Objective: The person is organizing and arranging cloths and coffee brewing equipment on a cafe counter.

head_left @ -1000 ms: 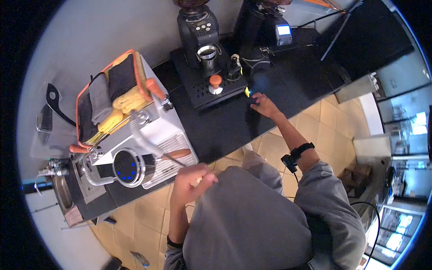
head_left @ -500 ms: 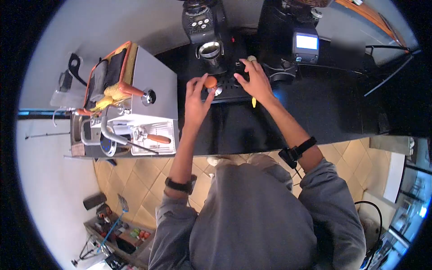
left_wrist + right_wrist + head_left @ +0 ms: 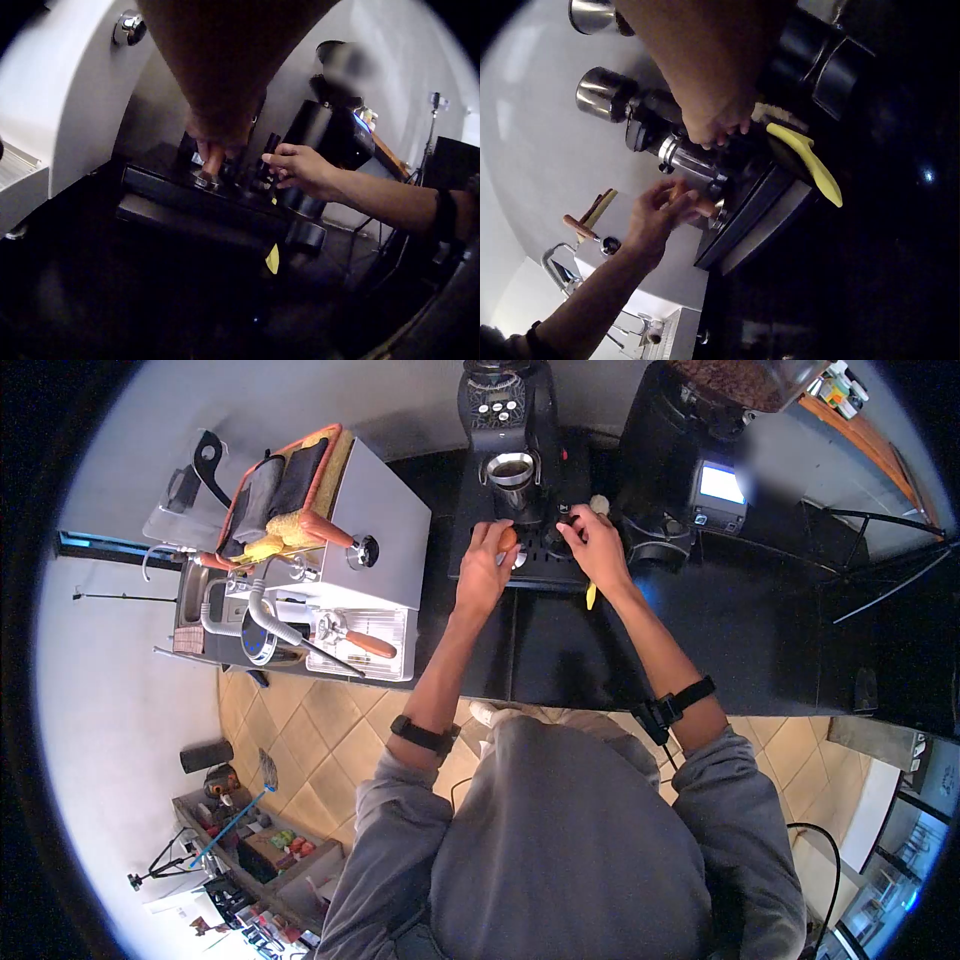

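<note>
The left hand has its fingers round the orange-brown handle of a tamper, whose metal base rests on the black slotted platform. To its right, the right hand pinches a small dark object standing at the platform's right part; the fingers cover most of it, and what it is cannot be told. Behind the left hand a metal dosing cup stands under the small grinder. A yellow piece sticks out by the platform's front right corner.
The white espresso machine with a towel basket stands left, a wooden-handled portafilter on its drip tray. A large black grinder with a lit screen is at the right. A pale brush stands behind the right hand.
The left hand has moved up from near the drip tray to the tamper and closed round its handle. The right hand has moved from the counter onto the dark object. The head view has shifted.
</note>
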Available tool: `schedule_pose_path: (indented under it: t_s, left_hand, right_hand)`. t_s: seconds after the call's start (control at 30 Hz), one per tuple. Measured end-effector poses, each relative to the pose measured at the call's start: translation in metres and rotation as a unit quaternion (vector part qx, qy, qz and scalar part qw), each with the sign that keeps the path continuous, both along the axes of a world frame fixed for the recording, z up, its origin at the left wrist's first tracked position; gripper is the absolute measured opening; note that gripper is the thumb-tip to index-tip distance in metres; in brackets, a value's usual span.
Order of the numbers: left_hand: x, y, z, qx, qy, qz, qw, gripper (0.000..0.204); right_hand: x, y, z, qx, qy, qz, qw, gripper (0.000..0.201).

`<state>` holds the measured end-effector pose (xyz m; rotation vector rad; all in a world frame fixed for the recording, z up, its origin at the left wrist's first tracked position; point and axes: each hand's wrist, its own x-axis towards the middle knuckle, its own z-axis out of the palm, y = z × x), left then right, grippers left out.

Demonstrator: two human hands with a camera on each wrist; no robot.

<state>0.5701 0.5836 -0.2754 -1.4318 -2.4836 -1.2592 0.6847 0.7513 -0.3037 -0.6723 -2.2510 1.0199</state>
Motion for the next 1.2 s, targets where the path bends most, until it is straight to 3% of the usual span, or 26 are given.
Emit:
schedule_pose_path:
  t_s: [0.13,0.2,0.3,0.33,0.37,0.43,0.47,0.53,0.63,0.7,0.73,0.77,0.83,0.87,0.93,1.17,1.2]
  left_hand:
    - [0.003,0.002,0.003,0.027,-0.018,-0.008,0.999,0.038]
    - [0.001,0.002,-0.001,0.001,0.004,0.001,1.000,0.038]
    - [0.017,-0.008,0.000,0.029,0.040,0.027,0.998,0.065]
    - [0.031,-0.003,0.000,0.050,0.040,0.022,0.998,0.064]
    - [0.028,-0.022,0.012,0.059,0.054,0.040,0.996,0.064]
    - [0.023,-0.038,0.024,0.065,0.051,0.066,0.994,0.063]
    - [0.027,-0.063,0.028,0.059,0.030,0.056,0.996,0.060]
    - [0.050,-0.097,0.015,0.035,-0.011,0.026,0.999,0.056]
    - [0.064,-0.132,0.014,0.017,-0.043,0.051,0.998,0.051]
    - [0.086,-0.174,-0.018,0.017,-0.055,0.108,0.993,0.045]
    - [0.082,-0.197,-0.021,0.025,-0.057,0.149,0.987,0.044]
    - [0.101,-0.205,-0.030,0.021,-0.098,0.150,0.984,0.043]
    - [0.116,-0.210,-0.026,-0.008,-0.114,0.161,0.980,0.042]
    - [0.128,-0.211,-0.021,0.002,-0.152,0.171,0.974,0.041]
    - [0.130,-0.231,-0.013,-0.002,-0.161,0.210,0.964,0.038]
    - [0.139,-0.244,-0.025,0.018,-0.222,0.177,0.959,0.026]
    - [0.140,-0.248,-0.025,0.028,-0.239,0.173,0.955,0.022]
  right_hand:
    - [0.001,0.002,-0.002,-0.023,-0.001,0.014,1.000,0.031]
    - [0.003,0.002,-0.006,0.018,0.066,0.024,0.997,0.034]
    - [0.008,-0.002,0.001,0.010,0.046,0.045,0.998,0.040]
    - [-0.009,0.004,-0.009,0.070,0.092,0.045,0.992,0.040]
    - [0.014,0.007,-0.017,0.036,0.028,0.034,0.998,0.038]
    - [-0.005,0.008,-0.018,0.061,0.085,0.057,0.993,0.038]
    - [-0.005,0.000,-0.011,0.043,0.062,0.048,0.996,0.039]
    - [0.016,0.000,-0.002,0.012,0.028,0.023,0.999,0.041]
    - [-0.001,0.000,0.009,-0.008,0.021,0.038,0.999,0.038]
    - [0.001,0.010,-0.011,0.038,0.122,0.050,0.991,0.034]
    - [-0.005,0.011,-0.016,0.004,0.131,0.044,0.990,0.031]
    - [0.000,-0.002,0.016,0.039,0.122,0.043,0.991,0.028]
    - [0.003,0.005,-0.001,0.040,0.144,0.039,0.988,0.026]
    - [0.019,0.011,0.005,0.041,0.113,0.019,0.993,0.026]
    - [-0.003,-0.007,0.018,0.013,0.100,0.024,0.995,0.026]
    - [0.030,-0.004,0.019,0.036,0.066,0.005,0.997,0.017]
    - [0.033,-0.005,0.016,-0.043,0.082,0.025,0.995,0.015]
